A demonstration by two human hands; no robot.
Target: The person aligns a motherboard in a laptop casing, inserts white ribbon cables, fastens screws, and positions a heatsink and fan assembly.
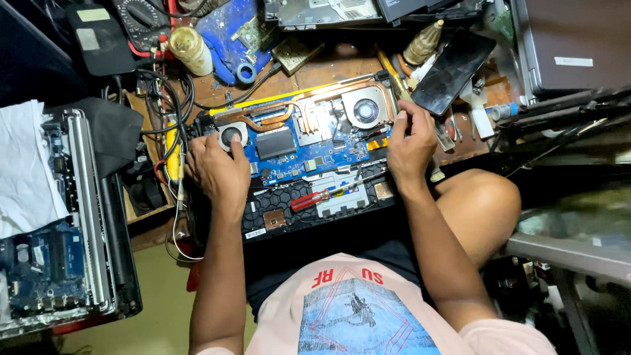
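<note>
The pink printed shirt (368,309) is nearest. Both forearms reach forward over the opened laptop with blue circuit board (296,148). The left hand (217,167) presses flat, fingers loose, beside the small fan. The right hand (409,141) pinches a thin yellow-handled tool (393,75).

Cluttered wooden workbench (328,69) under opened laptop (302,158), phone (453,71)

A dark phone screen (453,71) lies tilted at upper right. A small white label (573,61) sits on the grey laptop lid (578,39) in the top right corner. A pale label (93,14) marks a black case (102,39) at upper left.
</note>
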